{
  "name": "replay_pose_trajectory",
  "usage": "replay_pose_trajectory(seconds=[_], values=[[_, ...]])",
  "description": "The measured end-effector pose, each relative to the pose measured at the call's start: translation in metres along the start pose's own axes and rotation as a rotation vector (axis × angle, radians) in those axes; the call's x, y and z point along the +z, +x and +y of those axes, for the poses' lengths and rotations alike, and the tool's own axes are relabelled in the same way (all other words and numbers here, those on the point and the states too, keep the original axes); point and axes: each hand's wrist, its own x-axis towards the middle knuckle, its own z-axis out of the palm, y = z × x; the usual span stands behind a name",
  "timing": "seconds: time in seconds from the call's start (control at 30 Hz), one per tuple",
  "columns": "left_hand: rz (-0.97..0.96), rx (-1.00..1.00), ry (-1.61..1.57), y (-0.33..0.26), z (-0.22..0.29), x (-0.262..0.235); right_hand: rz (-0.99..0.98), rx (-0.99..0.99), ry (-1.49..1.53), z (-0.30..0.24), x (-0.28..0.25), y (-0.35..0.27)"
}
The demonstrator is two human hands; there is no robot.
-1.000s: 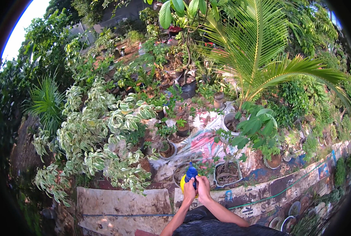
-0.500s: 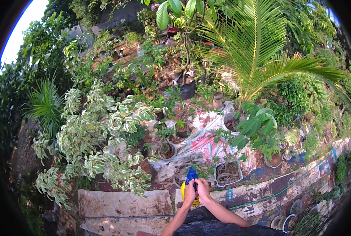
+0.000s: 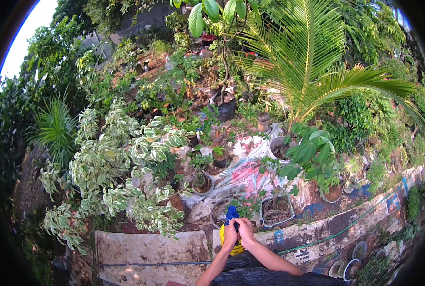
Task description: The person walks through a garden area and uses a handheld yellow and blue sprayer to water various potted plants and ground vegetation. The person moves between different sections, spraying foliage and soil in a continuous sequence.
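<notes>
Forearms (image 3: 271,258) converge ahead of the dark clothing (image 3: 260,276). Left hand (image 3: 229,233) and right hand (image 3: 245,231), side by side, are closed on the bottle (image 3: 231,215) (blue top, yellow body); individual fingers are indistinct.

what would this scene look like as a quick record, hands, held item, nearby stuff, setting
left hand: closed around the yellow and blue plastic-looking bottle
right hand: closed on the same bottle, beside the left hand
bottle: blue end up, pointing away from the person; yellow part partly hidden by the hands
nearby pot: squarish, pale-rimmed pot of soil, ahead and to the right
left side: bushy green-and-white variegated shrub
upper right: large green feathery palm frond
setting: outdoors, daylight
</notes>
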Motion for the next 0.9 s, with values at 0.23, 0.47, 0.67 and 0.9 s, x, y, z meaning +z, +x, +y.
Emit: replay_pose_trajectory(seconds=[0.23,0.47,0.67,0.9], values=[[-0.011,-0.024,-0.02,0.001,-0.005,-0.001,0.006,0.022,-0.002,0.004,-0.001,0.001],[-0.036,-0.018,-0.008,0.001,-0.004,0.0,0.029,0.011,0.009,0.004,0.0,-0.001],[-0.093,0.03,0.06,-0.004,0.002,-0.004,0.027,-0.045,0.023,-0.001,0.0,-0.003],[-0.098,0.129,0.108,-0.008,0.011,-0.001,0.042,-0.1,0.054,-0.007,0.0,-0.004]])
